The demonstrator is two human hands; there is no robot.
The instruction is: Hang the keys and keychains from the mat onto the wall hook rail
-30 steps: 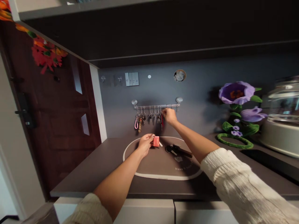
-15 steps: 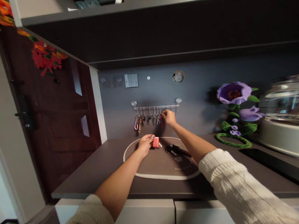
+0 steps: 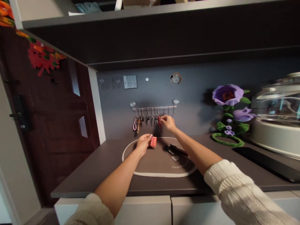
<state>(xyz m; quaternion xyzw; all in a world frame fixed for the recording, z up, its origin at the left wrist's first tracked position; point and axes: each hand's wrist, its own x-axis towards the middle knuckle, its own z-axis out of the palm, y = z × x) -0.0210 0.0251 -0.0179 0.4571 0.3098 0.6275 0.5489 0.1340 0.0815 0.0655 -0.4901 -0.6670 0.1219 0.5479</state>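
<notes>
Right hand (image 3: 167, 122) dipped slightly, beside mid-frame red strap (image 3: 158, 120); grip unclear. Left hand (image 3: 143, 144) holds coral case (image 3: 153, 142). Gentle touch limits swinging.

A home, by its entrance: a dark red-brown door (image 3: 58, 131) with handle (image 3: 16, 115), keys (image 3: 148, 118) hanging above the worktop (image 3: 100, 172), purple decorative flowers (image 3: 227, 95)

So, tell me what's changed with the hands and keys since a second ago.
The right hand has moved slightly down, away from the rack, beside the hanging red keychain; whether it let go is unclear. The left hand still grips the orange-red fob; the pale tip that stuck out to its right no longer shows. The dark keys on the mat stayed put.
</notes>
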